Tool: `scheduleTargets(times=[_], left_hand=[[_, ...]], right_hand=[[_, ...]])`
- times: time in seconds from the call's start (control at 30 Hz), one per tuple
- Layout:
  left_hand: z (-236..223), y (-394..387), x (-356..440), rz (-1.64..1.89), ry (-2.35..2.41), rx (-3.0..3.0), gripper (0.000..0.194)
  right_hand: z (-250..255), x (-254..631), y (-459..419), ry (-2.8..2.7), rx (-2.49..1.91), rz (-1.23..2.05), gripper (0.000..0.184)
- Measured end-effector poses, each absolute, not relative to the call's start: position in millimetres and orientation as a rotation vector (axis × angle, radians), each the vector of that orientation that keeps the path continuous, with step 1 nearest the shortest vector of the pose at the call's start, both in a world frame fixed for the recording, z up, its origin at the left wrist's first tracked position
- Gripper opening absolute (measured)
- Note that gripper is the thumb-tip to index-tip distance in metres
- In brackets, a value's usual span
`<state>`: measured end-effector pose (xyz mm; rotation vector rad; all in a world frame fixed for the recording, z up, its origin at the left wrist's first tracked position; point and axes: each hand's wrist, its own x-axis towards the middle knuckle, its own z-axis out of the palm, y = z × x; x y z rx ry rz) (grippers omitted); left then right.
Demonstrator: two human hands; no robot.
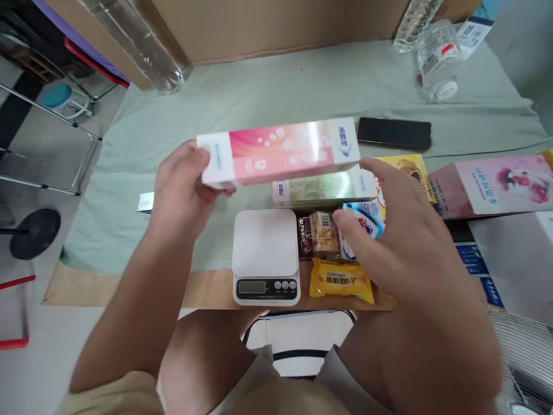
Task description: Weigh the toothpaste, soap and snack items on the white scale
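My left hand [184, 190] is closed around the left end of a long pink and white carton [279, 150], which hangs tilted above the table. At its other end is my right hand [401, 230], thumb and index finger spread apart. The index fingertip is by the carton's right edge; whether it touches, I cannot tell. Below the carton stands a white digital kitchen scale [265, 245] with a bare platform. To its right lie a green carton [322, 189], a brown snack pack [325, 233], a blue and white box [363, 216] and a yellow packet [341, 280], partly behind my right hand.
A black phone [394, 134] lies at the back right, near a clear plastic bottle [438, 63]. A pink floral box [505, 181] is on the right. Cardboard [276, 29] closes off the back, and a small white box [146, 202] sits left.
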<state>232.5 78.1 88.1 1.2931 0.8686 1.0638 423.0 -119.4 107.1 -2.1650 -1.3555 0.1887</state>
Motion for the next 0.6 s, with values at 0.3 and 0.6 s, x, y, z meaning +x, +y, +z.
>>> scheduleTargets(times=[0.3, 0.6], left_hand=[[46, 130, 285, 0.754, 1.005, 1.369, 0.022], [30, 129, 293, 0.579, 1.205, 1.574, 0.015]], right_hand=[[88, 435, -108, -1.268, -2.302, 0.389, 0.072], [88, 433, -106, -1.295, -2.409, 0.434, 0.067]])
